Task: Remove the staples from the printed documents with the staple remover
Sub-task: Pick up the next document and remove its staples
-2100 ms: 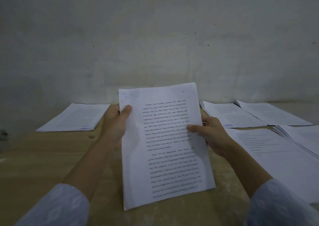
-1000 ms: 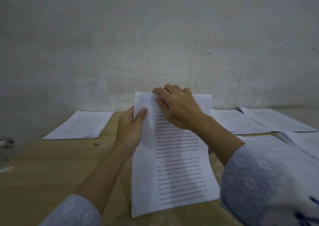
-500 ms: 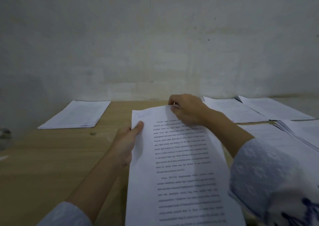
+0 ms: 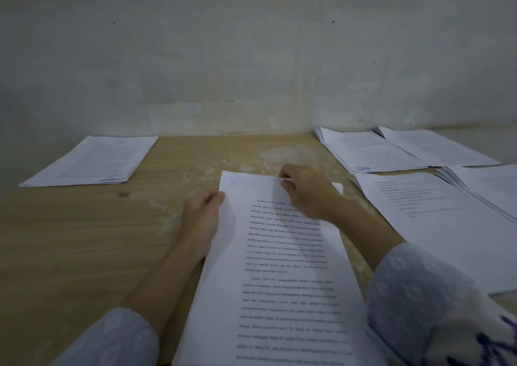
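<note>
A pale wall (image 4: 251, 57) backs a wooden table (image 4: 70, 239). Four paper stacks (image 4: 436, 225) overlap at the table's right, and a single stack (image 4: 92, 160) lies far left, well apart. At the centre the document (image 4: 277, 281) rests nearly flat, its printed page up, running toward the viewer. The left hand (image 4: 201, 220) holds its left edge, thumb on top and fingers under. The right hand (image 4: 307, 195), curled, pinches the top edge near the right corner. Patterned sleeves (image 4: 414, 295) cover both forearms. A small dark mark (image 4: 123, 194) sits on the wood left of centre.
</note>
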A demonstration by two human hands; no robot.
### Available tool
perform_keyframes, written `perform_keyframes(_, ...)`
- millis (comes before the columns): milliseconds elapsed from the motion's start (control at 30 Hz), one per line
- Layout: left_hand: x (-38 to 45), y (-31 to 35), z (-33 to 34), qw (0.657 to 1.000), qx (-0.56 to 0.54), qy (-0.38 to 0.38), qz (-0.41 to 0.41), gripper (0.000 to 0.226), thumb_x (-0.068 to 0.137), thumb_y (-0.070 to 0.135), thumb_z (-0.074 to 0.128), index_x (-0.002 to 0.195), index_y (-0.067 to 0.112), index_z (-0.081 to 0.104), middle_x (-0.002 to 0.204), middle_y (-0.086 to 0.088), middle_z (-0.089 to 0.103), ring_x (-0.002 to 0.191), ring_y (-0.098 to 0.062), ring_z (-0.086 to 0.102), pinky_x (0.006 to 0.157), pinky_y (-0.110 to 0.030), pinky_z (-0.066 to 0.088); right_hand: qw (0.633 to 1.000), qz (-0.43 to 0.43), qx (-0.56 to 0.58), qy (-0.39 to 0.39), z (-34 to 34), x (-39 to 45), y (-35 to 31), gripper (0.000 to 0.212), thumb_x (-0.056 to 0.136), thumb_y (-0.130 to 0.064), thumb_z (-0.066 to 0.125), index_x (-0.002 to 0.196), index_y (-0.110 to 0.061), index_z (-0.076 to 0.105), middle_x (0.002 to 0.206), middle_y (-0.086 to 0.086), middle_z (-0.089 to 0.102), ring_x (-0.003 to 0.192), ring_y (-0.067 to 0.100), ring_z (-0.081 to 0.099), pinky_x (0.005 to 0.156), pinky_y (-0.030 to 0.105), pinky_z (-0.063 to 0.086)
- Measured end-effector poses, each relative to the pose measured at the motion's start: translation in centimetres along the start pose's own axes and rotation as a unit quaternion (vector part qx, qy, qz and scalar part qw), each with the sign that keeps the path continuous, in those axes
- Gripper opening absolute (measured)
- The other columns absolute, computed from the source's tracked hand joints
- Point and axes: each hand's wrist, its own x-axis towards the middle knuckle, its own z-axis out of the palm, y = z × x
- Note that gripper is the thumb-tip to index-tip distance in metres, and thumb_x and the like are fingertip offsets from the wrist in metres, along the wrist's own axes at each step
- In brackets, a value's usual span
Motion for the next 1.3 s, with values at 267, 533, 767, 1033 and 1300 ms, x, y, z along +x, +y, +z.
perform_keyframes(267,0.1,-1.2,0.0,0.99,0.121,-0.013,0.071,0.021,0.093,0.008,0.047,0.09,0.01,0.067,0.078,-0.002,0.066,0.073,-0.019,0.059,0.062,-0.027,0.042,0.998,0.041,0.031,-0.037,1.0,0.5,1.6,0.016,0.09,-0.019,0.05,0.091,-0.011,0.064,0.09,0.003,0.056,0.085,0.019,0.051,0.074,0.03,0.041)
perform_keyframes(533,0.7,-2.1,0.7,0.981,0.167,-0.034,0.09,0.021,0.092,0.01,0.047,0.088,-0.003,0.064,0.091,-0.026,0.065,0.086,-0.043,0.061,0.067,-0.041,0.048,0.978,0.167,0.045,-0.113,1.6,2.5,2.8,0.053,0.076,-0.05,0.066,0.102,-0.003,0.062,0.092,0.011,0.065,0.079,0.021,0.058,0.07,0.031,0.045)
perform_keyframes(767,1.1,-2.0,1.2,0.985,0.155,-0.031,0.071,0.021,0.092,0.012,0.048,0.087,0.006,0.068,0.089,-0.022,0.068,0.085,-0.04,0.062,0.065,-0.037,0.047,0.98,0.156,0.006,-0.12,1.4,4.3,2.5,0.031,0.085,-0.033,0.064,0.075,-0.006,0.052,0.07,0.005,0.053,0.062,0.016,0.048,0.054,0.024,0.036)
perform_keyframes(1033,0.7,-1.6,1.5,0.989,0.116,0.011,0.09,0.017,0.094,0.015,0.048,0.092,0.014,0.065,0.076,0.005,0.066,0.067,-0.011,0.06,0.056,-0.017,0.046,0.865,0.154,0.458,0.135,-0.9,5.9,-1.9,0.024,0.098,-0.033,0.037,0.102,-0.011,0.046,0.088,0.003,0.052,0.076,0.013,0.049,0.068,0.028,0.041)
perform_keyframes(1300,0.1,-1.1,2.0,0.978,0.091,0.049,0.181,0.021,0.093,0.016,0.051,0.078,0.028,0.06,0.069,-0.001,0.065,0.062,-0.024,0.06,0.058,-0.037,0.051,0.676,0.15,0.697,0.184,-1.4,6.6,-5.9,0.019,0.086,-0.024,0.064,0.077,-0.014,0.051,0.065,-0.001,0.055,0.057,0.01,0.051,0.055,0.023,0.045)
